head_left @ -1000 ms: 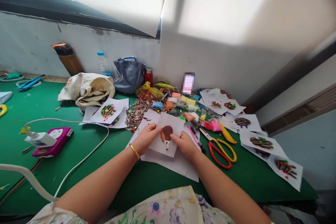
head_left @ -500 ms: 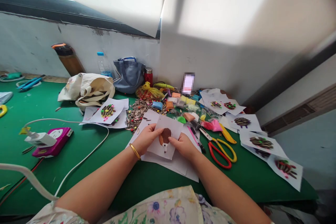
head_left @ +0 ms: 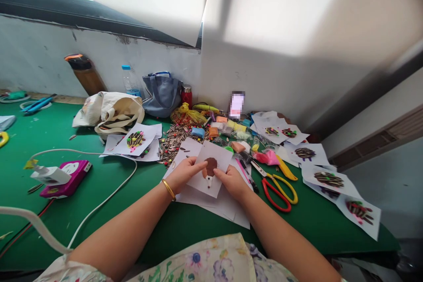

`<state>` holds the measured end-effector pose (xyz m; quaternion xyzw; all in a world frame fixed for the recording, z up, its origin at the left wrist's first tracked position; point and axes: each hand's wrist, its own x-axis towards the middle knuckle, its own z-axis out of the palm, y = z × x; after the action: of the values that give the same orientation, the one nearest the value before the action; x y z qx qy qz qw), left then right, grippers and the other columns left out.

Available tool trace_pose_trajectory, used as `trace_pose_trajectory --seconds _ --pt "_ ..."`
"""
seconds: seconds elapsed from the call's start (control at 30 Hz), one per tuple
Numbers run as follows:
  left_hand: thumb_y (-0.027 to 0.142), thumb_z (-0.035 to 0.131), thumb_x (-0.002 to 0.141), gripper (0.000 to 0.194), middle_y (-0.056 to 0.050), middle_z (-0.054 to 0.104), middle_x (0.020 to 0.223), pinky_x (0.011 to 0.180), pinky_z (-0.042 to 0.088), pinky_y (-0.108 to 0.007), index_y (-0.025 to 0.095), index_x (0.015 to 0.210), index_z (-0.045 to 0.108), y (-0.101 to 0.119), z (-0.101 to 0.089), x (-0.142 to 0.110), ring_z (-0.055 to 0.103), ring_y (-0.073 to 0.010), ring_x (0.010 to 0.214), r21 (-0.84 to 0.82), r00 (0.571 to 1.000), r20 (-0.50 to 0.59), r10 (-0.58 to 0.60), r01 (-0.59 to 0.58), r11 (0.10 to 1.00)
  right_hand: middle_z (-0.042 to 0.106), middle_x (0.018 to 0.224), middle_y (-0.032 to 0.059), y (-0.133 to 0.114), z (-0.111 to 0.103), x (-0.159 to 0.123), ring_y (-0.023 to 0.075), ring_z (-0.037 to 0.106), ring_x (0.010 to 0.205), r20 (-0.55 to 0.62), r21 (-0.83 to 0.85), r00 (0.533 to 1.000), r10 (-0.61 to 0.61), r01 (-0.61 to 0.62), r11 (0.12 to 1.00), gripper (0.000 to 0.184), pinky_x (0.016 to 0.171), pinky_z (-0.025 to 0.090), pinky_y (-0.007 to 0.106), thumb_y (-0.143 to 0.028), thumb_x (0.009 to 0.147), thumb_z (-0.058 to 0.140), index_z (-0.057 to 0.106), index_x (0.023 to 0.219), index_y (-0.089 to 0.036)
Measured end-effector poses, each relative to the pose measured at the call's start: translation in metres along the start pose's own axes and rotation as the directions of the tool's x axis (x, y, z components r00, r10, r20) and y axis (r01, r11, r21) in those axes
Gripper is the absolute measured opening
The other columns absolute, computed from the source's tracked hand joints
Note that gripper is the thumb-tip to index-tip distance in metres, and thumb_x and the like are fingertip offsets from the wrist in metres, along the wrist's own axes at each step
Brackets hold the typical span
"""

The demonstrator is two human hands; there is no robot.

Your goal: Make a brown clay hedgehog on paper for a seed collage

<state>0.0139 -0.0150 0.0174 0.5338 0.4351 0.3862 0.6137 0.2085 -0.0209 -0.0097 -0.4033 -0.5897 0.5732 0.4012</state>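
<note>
My left hand point(head_left: 185, 174) and my right hand point(head_left: 233, 181) hold a white paper card point(head_left: 218, 153) by its two sides, thumbs on top. On the card is a brown hedgehog shape point(head_left: 211, 166) with a white, pointed face and small dark dots; it looks like modelling clay. Both thumbs lie at the hedgehog's edges, and my other fingers are mostly hidden beneath the card. Below it lie loose white sheets point(head_left: 231, 211). Scissors point(head_left: 276, 188) with one red and one yellow handle lie right of my right hand, beside dark and pink pens point(head_left: 246, 172).
Sunflower seeds point(head_left: 175, 141) are heaped behind my left hand. Packets of coloured clay point(head_left: 239, 128) spread behind the card. Finished seed pictures lie on papers at left point(head_left: 150, 132) and right point(head_left: 330, 179). A purple power block point(head_left: 71, 180) with a white cable sits at left.
The card has shifted slightly right and turned a little in my hands. My left thumb rests a bit further along the hedgehog's edge. The other things have stayed put.
</note>
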Motion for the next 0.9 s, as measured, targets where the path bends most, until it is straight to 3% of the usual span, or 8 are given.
trace_pose_trajectory --seconds 0.13,0.33,0.57,0.9 --pt "0.043 0.076 0.069 0.030 -0.003 0.068 0.074 0.064 0.043 -0.025 0.015 0.074 0.066 -0.0017 -0.0020 0.0018 0.059 -0.0162 0.066 0.055 0.999 0.009 -0.048 0.048 0.997 0.072 0.106 0.0090 -0.0009 -0.0008 0.0003 0.0276 0.065 0.098 -0.017 0.037 1.000 0.000 0.001 0.999 0.042 0.088 0.051 0.041 -0.048 0.083 0.064 0.069 0.109 -0.016" --pt "0.047 0.073 0.072 0.033 -0.004 0.069 0.074 0.062 0.042 -0.024 0.015 0.072 0.066 -0.0025 -0.0020 0.0020 0.060 -0.0162 0.065 0.093 0.999 -0.007 -0.046 0.047 0.995 0.072 0.108 0.0093 -0.0040 0.0003 -0.0006 0.0299 0.065 0.102 -0.033 0.005 0.999 0.015 -0.015 1.000 0.045 0.090 0.051 0.044 -0.050 0.080 0.067 0.070 0.110 -0.016" --pt "0.041 0.080 0.067 0.039 -0.007 0.074 0.087 0.067 0.049 -0.028 0.014 0.095 0.072 -0.0062 -0.0013 0.0013 0.067 -0.0206 0.074 0.025 0.990 0.026 -0.138 0.137 0.990 0.073 0.106 0.0097 -0.0032 0.0020 -0.0015 0.0294 0.067 0.096 -0.032 -0.038 0.999 0.016 -0.018 0.999 0.048 0.087 0.053 0.043 -0.053 0.080 0.067 0.070 0.109 -0.015" --pt "0.041 0.078 0.068 0.039 -0.009 0.075 0.091 0.070 0.051 -0.030 0.013 0.094 0.072 -0.0008 0.0039 -0.0029 0.068 -0.0232 0.079 0.041 0.991 0.056 -0.124 0.122 0.992 0.070 0.118 0.0101 -0.0089 0.0038 -0.0023 0.0310 0.063 0.110 0.002 -0.138 0.995 -0.097 0.096 0.986 0.044 0.100 0.047 0.047 -0.048 0.084 0.063 0.068 0.114 -0.016"
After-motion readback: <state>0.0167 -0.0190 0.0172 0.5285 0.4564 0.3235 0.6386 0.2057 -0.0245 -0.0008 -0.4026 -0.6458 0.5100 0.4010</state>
